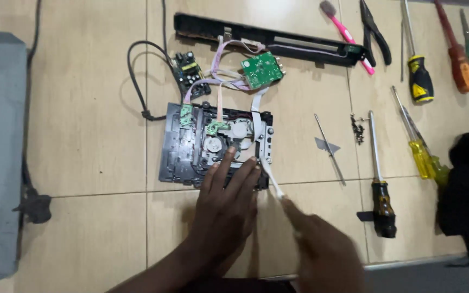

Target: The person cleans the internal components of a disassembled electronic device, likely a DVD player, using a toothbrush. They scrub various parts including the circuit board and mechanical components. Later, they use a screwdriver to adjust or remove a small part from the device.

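Fingers of left hand (225, 209) rest on drive mechanism (215, 144) — right hand (327, 255), blurred, apparently holds white tool (274, 182).

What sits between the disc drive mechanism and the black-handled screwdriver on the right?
Head view: a thin metal probe lies on the tile between the disc drive mechanism and the black-handled screwdriver, with a small grey scrap beside it.

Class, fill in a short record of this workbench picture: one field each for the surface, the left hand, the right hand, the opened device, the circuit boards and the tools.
Surface: tiled floor, pale beige
Left hand: flat, fingers resting on the disc drive mechanism
Right hand: blurred, holding a thin white tool against the mechanism's right edge
Boards: green circuit board and dark power board, joined to the drive by ribbon cables
Tools, right side: pink toothbrush, pliers, several screwdrivers
Far edge: long black panel
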